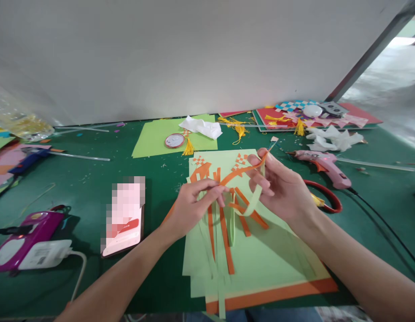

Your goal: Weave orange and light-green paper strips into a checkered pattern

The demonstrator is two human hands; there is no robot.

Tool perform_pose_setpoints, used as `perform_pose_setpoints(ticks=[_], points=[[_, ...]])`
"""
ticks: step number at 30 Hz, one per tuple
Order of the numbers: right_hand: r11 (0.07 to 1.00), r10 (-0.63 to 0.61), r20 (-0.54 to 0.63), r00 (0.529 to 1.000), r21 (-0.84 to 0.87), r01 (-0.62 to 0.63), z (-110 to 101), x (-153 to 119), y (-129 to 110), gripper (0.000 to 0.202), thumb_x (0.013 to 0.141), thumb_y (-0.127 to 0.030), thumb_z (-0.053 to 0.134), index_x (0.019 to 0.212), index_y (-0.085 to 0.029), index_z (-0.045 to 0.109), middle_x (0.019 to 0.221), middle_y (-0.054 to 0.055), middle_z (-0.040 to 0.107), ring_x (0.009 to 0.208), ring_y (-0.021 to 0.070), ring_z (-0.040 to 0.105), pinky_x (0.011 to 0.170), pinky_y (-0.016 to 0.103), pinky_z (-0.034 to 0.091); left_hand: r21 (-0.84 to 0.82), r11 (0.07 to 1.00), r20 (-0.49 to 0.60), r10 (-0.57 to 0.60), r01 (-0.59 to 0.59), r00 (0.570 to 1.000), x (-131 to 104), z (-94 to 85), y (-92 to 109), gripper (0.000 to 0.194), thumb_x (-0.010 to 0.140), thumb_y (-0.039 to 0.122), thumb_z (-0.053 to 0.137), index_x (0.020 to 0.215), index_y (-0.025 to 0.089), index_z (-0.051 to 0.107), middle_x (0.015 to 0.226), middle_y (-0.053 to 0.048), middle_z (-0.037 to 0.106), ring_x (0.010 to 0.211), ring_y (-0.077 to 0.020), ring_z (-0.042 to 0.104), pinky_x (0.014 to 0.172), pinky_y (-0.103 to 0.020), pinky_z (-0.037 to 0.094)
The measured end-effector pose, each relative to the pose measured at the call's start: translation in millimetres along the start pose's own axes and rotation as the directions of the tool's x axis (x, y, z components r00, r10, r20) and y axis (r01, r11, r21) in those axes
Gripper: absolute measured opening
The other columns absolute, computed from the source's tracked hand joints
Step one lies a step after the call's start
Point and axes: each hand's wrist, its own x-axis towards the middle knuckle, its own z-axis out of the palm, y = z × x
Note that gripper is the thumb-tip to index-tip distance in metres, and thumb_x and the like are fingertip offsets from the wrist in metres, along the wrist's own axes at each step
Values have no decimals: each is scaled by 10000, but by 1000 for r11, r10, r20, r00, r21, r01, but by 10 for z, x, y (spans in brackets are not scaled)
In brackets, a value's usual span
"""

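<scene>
An orange paper strip (242, 170) curves between my two hands. My left hand (195, 203) pinches its lower end, close over the strips lying on the sheets. Higher up to the right, my right hand (283, 181) holds the strip's other end between thumb and fingers. A pale green paper strip (255, 202) hangs in a loop from the same fingers. Beneath both hands is a stack of pale green paper sheets (277, 264) with loose orange strips (227, 246) on it. Small orange-and-white checkered woven pieces (241, 158) lie at its top edge, partly behind my fingers.
Right of my hand lie a pink glue gun (323, 163) with a cord and a red loop-shaped handle (337, 205). On the left are a phone (126, 223), a purple power strip (46, 228) and a blue glue gun (31, 159). A white panel (194, 58) stands behind.
</scene>
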Motion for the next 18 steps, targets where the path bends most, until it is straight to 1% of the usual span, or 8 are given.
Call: perform_pose_setpoints(ticks=[3,7,8,10,12,14,16,18], points=[[998,-11,-6,1000,-68,11,-3,6,12,159,874,-421,570,946,-280,558,866,-34,540,440,69,253,347,228,225,-183,982,-121,25,-47,992,3,-15,-51,201,955,287,538,846,197,681,581,12,630,608,-146,617,758,-314,506],[997,-15,-57,998,-77,11,2,13,13,429,843,-605,547,1168,-325,559,909,-24,581,451,71,302,343,228,245,-330,944,-234,-73,-9,970,58,-54,-98,177,953,331,542,906,203,654,561,36,585,521,-116,570,639,-277,500],[998,-16,-64,998,-68,11,3,14,11,455,822,-592,585,1193,-330,557,918,-25,586,457,68,319,348,222,258,-362,932,-241,-107,13,965,73,-64,-100,172,948,337,551,906,200,647,571,39,582,501,-106,559,595,-259,492],[998,-9,-76,997,-62,4,3,15,9,466,779,-483,681,1202,-320,571,885,-36,589,456,54,336,371,210,293,-432,901,-236,-160,44,958,96,-81,-92,155,937,338,570,915,198,634,587,45,581,446,-81,522,497,-222,453],[995,19,-69,997,-93,-26,-2,15,20,408,767,-388,717,1146,-273,617,787,-46,573,430,39,330,369,206,275,-490,870,-207,-172,50,963,102,-88,-72,129,929,327,583,948,207,626,588,55,588,383,-57,478,431,-198,410],[985,59,-40,997,-158,-64,-6,9,47,307,800,-386,699,1054,-218,659,705,-49,551,394,26,323,343,212,189,-520,853,-146,-145,49,979,92,-84,-48,129,934,320,576,1008,222,618,590,59,614,341,-45,458,396,-185,388],[970,103,11,995,-222,-98,-1,-5,84,292,837,-424,665,1014,-191,670,681,-43,556,372,19,338,340,218,123,-520,850,-31,-125,91,992,70,-69,-30,168,948,317,554,1086,236,607,612,49,652,331,-52,486,374,-178,383],[957,148,78,986,-264,-123,19,-28,122,312,843,-439,658,1030,-188,659,692,-35,585,371,22,372,348,209,133,-494,852,107,-137,173,985,47,-48,-20,214,961,322,533,1153,246,588,635,34,678,356,-75,543,378,-184,410]])
